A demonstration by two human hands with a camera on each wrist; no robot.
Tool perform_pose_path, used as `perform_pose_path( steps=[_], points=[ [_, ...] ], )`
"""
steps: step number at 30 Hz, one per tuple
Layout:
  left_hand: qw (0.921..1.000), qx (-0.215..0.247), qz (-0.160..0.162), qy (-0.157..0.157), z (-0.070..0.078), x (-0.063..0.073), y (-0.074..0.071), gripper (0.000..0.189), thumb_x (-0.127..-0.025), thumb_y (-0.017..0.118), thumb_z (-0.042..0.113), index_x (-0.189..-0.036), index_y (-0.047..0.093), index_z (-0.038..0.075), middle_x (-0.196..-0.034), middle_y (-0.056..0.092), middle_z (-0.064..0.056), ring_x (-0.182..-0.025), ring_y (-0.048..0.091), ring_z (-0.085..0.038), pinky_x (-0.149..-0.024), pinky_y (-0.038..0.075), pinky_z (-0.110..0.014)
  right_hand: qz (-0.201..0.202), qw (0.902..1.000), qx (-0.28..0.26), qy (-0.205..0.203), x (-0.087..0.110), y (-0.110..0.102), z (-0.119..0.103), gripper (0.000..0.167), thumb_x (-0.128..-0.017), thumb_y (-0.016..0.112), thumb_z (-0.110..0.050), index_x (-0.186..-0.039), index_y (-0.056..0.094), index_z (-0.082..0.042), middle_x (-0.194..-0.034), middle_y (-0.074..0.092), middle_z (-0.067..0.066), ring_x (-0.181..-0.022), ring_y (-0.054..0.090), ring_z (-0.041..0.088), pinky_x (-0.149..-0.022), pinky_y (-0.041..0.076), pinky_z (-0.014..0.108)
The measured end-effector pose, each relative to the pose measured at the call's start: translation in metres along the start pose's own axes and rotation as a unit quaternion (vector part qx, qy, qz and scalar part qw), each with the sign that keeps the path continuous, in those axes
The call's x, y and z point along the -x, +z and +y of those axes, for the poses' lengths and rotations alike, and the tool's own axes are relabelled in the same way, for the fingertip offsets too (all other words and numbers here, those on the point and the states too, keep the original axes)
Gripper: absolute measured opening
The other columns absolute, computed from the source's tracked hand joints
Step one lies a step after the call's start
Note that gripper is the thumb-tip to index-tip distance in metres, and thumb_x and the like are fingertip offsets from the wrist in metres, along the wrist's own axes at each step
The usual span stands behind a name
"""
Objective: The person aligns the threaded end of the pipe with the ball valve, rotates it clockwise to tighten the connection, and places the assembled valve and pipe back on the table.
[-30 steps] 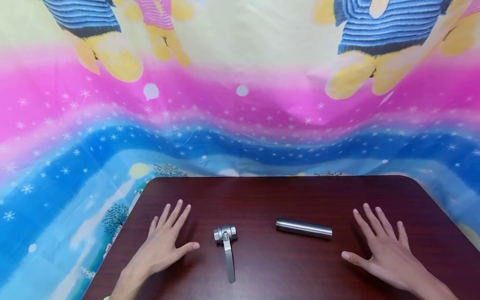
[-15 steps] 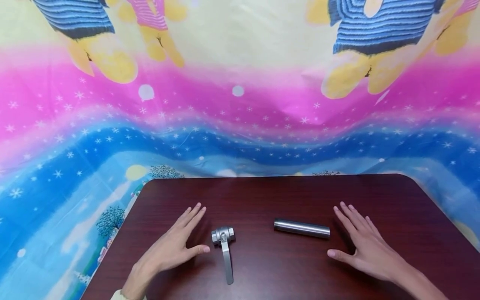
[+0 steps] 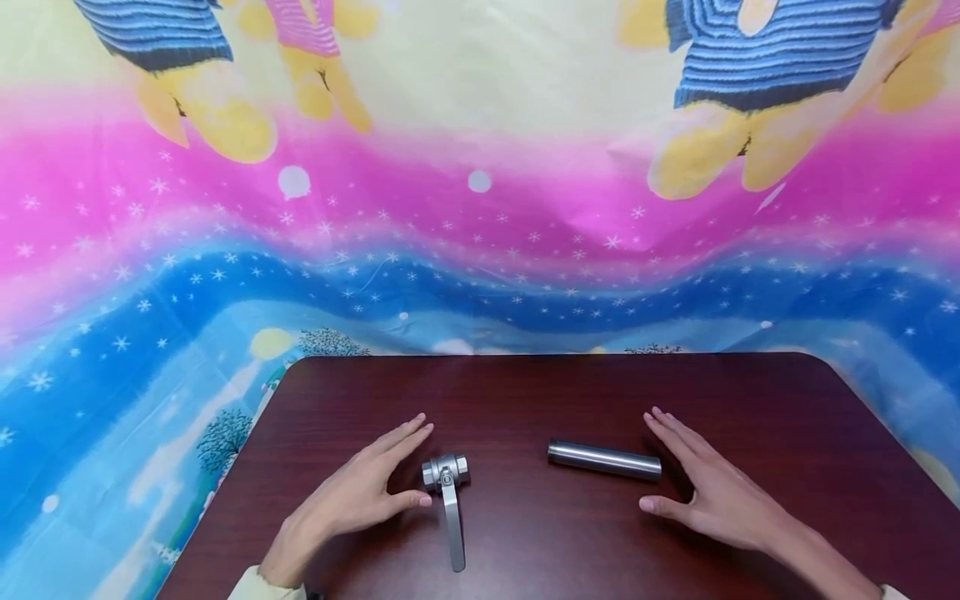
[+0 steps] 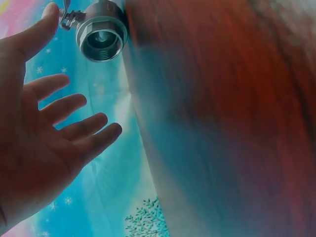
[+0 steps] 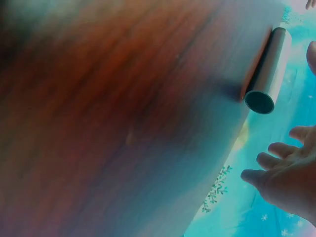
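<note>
One printed cloth (image 3: 480, 217), pink, blue and cream (white snowflakes are scattered over it), fills the space behind a dark reddish-brown worktop (image 3: 502, 400). Above the worktop, a person's right hand (image 3: 727, 500) is held with its fingers nearly straight, thumb well away from them, gripping nothing; it is just beside the right end of a smooth metal tube (image 3: 604, 460), which lies on its side. The left hand (image 3: 360, 492) also has fingers extended and thumb apart, holding nothing. They stand close to the left side of a metal valve (image 3: 446, 472); whether the thumb touches it cannot be told. The valve rests left of the tube, its flat lever (image 3: 453, 529) pointing toward the person.
</note>
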State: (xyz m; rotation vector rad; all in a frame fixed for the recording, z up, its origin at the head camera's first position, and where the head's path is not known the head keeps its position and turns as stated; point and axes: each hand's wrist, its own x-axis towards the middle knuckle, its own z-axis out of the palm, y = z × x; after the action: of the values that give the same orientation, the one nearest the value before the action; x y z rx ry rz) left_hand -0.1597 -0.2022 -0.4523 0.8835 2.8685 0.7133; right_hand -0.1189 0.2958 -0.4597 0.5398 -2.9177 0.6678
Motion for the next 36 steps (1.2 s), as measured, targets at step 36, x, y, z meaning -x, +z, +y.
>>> perform_pose_path(
  steps=[36],
  points=[
    [0.9987, 0.031, -0.040, -0.006, 0.016, -0.025, 0.009, 0.051, -0.096, 0.081, 0.018, -0.143, 0.067, 0.004, -0.133, 0.075, -0.010, -0.110, 0.070, -0.013, -0.090, 0.060, -0.034, -0.026, 0.9982, -0.031, -0.046, -0.031, 0.017, 0.001, 0.052, -0.089, 0.086, -0.018, -0.139, 0.071, -0.017, -0.127, 0.074, -0.005, -0.111, 0.070, 0.014, -0.084, 0.058, 0.031]
  ],
)
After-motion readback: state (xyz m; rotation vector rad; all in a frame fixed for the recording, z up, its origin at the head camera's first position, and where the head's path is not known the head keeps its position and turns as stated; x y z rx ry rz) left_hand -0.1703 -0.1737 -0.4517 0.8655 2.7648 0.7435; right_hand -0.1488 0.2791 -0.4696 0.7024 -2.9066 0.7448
